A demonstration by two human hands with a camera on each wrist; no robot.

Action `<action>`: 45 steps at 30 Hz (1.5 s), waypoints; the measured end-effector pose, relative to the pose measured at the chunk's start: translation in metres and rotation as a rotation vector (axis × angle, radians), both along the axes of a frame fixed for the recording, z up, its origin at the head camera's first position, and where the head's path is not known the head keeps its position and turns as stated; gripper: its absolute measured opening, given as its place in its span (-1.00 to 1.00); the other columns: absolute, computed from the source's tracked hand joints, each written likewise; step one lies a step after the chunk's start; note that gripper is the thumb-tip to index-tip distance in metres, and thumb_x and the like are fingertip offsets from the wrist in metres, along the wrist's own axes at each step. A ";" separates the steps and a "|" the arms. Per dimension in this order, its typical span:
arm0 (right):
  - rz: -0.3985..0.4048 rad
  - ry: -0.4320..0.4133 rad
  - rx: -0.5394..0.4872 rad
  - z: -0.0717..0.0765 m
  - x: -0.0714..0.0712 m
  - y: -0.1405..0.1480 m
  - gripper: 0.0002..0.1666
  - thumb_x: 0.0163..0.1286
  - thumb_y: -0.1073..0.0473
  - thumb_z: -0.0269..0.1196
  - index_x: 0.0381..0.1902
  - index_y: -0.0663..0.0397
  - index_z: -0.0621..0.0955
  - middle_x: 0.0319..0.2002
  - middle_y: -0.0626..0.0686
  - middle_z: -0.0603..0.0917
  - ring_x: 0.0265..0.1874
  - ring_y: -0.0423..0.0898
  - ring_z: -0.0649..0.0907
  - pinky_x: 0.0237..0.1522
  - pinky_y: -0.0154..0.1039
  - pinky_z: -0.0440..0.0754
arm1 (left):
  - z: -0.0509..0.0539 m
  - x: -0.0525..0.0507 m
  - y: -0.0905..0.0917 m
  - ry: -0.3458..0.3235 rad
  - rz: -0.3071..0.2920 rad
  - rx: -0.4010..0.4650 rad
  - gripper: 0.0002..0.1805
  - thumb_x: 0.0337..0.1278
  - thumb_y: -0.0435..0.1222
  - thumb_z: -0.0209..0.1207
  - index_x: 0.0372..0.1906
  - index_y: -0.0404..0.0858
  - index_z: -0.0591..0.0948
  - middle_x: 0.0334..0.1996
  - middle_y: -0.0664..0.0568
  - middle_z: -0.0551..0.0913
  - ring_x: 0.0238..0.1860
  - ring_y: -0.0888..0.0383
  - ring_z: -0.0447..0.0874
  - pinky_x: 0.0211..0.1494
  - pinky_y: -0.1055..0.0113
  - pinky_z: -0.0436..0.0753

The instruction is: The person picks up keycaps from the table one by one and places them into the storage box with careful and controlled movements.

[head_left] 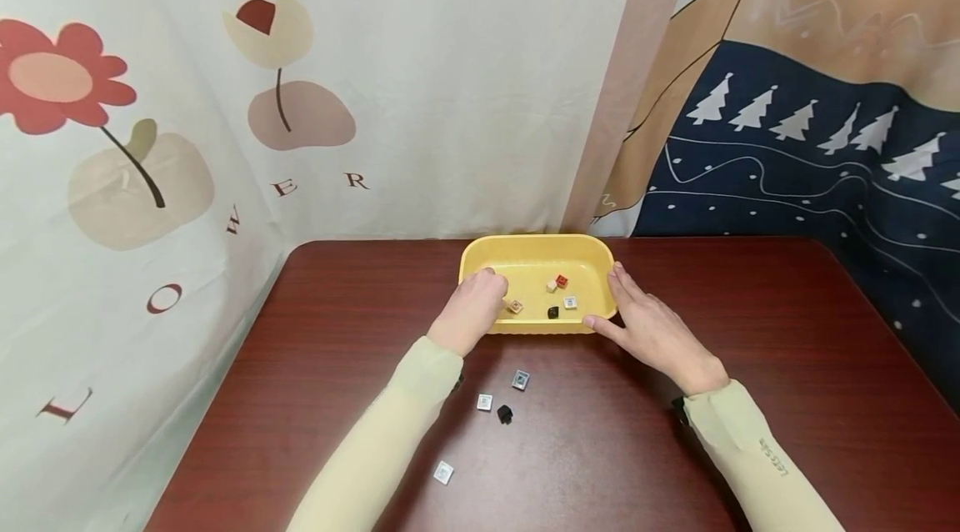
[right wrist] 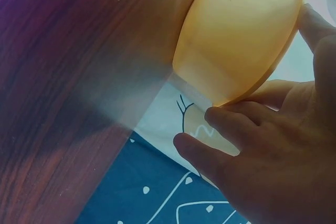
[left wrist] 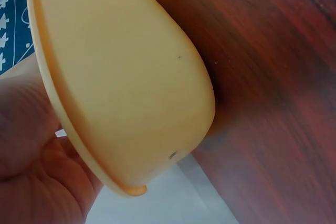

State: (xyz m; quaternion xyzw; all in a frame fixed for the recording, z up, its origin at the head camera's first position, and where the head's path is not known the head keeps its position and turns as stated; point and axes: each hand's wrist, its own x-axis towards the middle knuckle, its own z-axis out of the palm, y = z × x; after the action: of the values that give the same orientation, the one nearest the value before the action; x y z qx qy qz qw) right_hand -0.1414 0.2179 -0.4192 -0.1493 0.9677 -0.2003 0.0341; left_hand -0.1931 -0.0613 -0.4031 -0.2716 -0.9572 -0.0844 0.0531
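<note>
One brown tabletop (head_left: 615, 449) carries a yellow tray (head_left: 543, 328), its long axis running left to right. The right hand (head_left: 654, 333) rests against the right end, fingers spread, grasping nothing. The left hand (head_left: 471, 308) reaches over the left end, fingers curled; whether they hold anything is hidden. In the tray, a beige block (head_left: 515, 307) lies just right of these fingers, the left hand being nearer.
</note>
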 end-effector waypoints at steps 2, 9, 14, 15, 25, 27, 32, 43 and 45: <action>-0.001 0.000 -0.001 0.000 0.000 0.000 0.16 0.49 -0.38 0.17 0.59 0.41 0.10 0.62 0.35 -0.02 0.58 0.28 0.14 0.46 0.25 0.24 | -0.001 -0.002 0.001 -0.007 0.005 -0.010 -0.79 0.14 -0.46 0.40 -0.54 -0.28 0.65 -0.47 -0.10 0.61 -0.36 0.00 0.61 -0.22 0.10 0.66; -0.004 0.004 -0.010 0.000 0.000 0.000 0.15 0.48 -0.36 0.19 0.59 0.41 0.10 0.62 0.34 0.00 0.58 0.28 0.15 0.46 0.24 0.24 | -0.003 -0.009 0.003 -0.020 0.027 -0.019 -0.74 0.11 -0.41 0.45 -0.58 -0.26 0.61 -0.45 -0.14 0.66 -0.35 -0.04 0.67 -0.22 0.08 0.69; -0.002 0.000 -0.009 0.001 0.000 -0.002 0.18 0.47 -0.41 0.17 0.59 0.41 0.10 0.62 0.34 0.00 0.57 0.28 0.15 0.46 0.24 0.25 | -0.006 -0.013 0.002 -0.038 0.038 -0.006 -0.76 0.09 -0.38 0.48 -0.54 -0.29 0.64 -0.44 -0.17 0.67 -0.34 -0.07 0.67 -0.19 0.05 0.69; -0.002 -0.001 -0.009 0.001 0.000 -0.002 0.18 0.47 -0.41 0.17 0.59 0.41 0.10 0.62 0.34 -0.01 0.58 0.27 0.15 0.46 0.24 0.25 | -0.007 -0.013 0.002 -0.038 0.040 -0.004 -0.77 0.08 -0.39 0.48 -0.54 -0.30 0.64 -0.43 -0.18 0.67 -0.33 -0.08 0.68 -0.19 0.04 0.69; -0.001 -0.001 -0.005 0.001 0.000 -0.002 0.17 0.48 -0.39 0.17 0.59 0.40 0.10 0.62 0.35 0.00 0.58 0.27 0.14 0.46 0.24 0.25 | -0.002 -0.010 0.000 -0.047 0.102 0.036 -0.83 0.25 -0.36 0.34 -0.48 -0.25 0.67 -0.41 -0.08 0.58 -0.37 -0.05 0.63 -0.28 0.04 0.69; 0.000 0.002 -0.002 0.001 0.001 -0.001 0.17 0.48 -0.41 0.16 0.59 0.40 0.10 0.62 0.35 0.00 0.58 0.27 0.14 0.46 0.24 0.24 | 0.000 -0.007 -0.001 -0.024 0.118 0.048 -0.89 0.30 -0.29 0.33 -0.34 -0.23 0.73 -0.34 -0.06 0.61 -0.33 -0.06 0.68 -0.28 0.03 0.71; -0.003 -0.006 0.003 0.002 0.001 0.000 0.18 0.48 -0.41 0.15 0.59 0.40 0.08 0.63 0.34 -0.03 0.58 0.28 0.13 0.47 0.24 0.24 | 0.007 0.000 -0.007 0.044 0.103 0.123 -0.77 0.34 -0.19 0.33 -0.03 -0.21 0.78 -0.06 -0.04 0.73 -0.08 -0.08 0.76 -0.07 0.01 0.73; 0.011 0.017 0.000 0.003 0.002 0.000 0.18 0.49 -0.44 0.11 0.58 0.44 0.11 0.61 0.37 0.00 0.56 0.30 0.18 0.46 0.25 0.25 | 0.017 0.030 -0.029 0.111 0.015 0.194 -0.49 0.41 -0.06 0.26 0.32 -0.22 0.58 0.08 -0.07 0.68 0.05 -0.07 0.67 0.08 0.02 0.65; 0.011 0.017 0.001 0.003 0.002 0.000 0.18 0.49 -0.45 0.10 0.58 0.44 0.11 0.61 0.37 0.00 0.56 0.30 0.17 0.46 0.25 0.25 | 0.017 0.036 -0.035 0.128 0.000 0.195 -0.48 0.41 -0.05 0.25 0.32 -0.22 0.57 0.08 -0.07 0.68 0.05 -0.08 0.66 0.09 0.02 0.64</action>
State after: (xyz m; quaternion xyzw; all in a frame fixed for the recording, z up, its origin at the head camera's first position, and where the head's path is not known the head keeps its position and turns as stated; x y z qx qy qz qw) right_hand -0.1397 0.2174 -0.4163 -0.1563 0.9672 -0.1981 0.0273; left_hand -0.1574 -0.0961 -0.3857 -0.2702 -0.9391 -0.1595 0.1400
